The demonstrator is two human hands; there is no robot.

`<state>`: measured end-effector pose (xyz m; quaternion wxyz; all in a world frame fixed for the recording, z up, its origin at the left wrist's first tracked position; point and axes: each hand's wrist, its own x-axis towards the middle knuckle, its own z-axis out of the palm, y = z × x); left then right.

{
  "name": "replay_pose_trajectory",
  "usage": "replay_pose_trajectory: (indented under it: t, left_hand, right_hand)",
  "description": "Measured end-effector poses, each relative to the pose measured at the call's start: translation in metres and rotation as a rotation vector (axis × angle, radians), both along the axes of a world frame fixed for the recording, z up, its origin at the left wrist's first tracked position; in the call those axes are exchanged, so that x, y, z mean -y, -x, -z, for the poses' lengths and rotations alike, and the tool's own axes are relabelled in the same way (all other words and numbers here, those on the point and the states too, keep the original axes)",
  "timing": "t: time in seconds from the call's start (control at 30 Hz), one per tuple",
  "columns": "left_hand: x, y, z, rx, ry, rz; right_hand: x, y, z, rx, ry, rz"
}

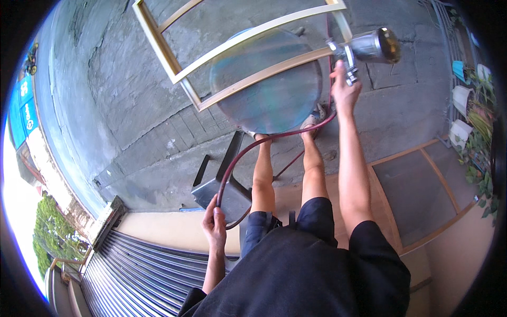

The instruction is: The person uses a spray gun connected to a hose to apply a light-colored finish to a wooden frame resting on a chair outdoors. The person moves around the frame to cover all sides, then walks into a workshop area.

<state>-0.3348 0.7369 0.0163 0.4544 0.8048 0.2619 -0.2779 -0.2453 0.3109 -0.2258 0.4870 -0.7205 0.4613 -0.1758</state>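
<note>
The spray gun sits up at arm's length in the right hand, its metal cup tipped sideways over the pale wooden frame that rests on a round blue drum. The gun looks rigid and smooth, and with a filled cup it is probably top-heavy, so the sound place to take it is the handle below the body, which is where the person has it. The right hand's fingers are wrapped tight around that grip; whether a finger presses the trigger cannot be told from this view.

The dark red hose runs from the gun down past the person's 2 legs and curves back up in 1 loop. It seems supple yet springy, likely to drag on the gun if left slack. The left hand is closed around the hose low by the hip, keeping the loop off the concrete floor. A second wooden frame lies flat to the right, near some potted plants.
</note>
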Motion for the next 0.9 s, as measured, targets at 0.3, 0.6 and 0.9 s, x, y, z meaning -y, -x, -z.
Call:
replay_pose_trajectory:
  t: [0.3,0.6,0.9]
  left_hand:
    - [-0.173,0.006,-0.026,0.178,-0.068,-0.277]
    - [-0.243,0.003,-0.039,0.258,-0.074,-0.498]
    - [-0.186,-0.009,-0.033,0.174,-0.082,-0.281]
  right_hand:
    - [-0.262,-0.026,-0.020,0.227,-0.156,-0.296]
    - [-0.400,-0.065,-0.053,0.319,-0.294,-0.578]
    - [-0.277,-0.064,-0.058,0.163,-0.123,-0.351]
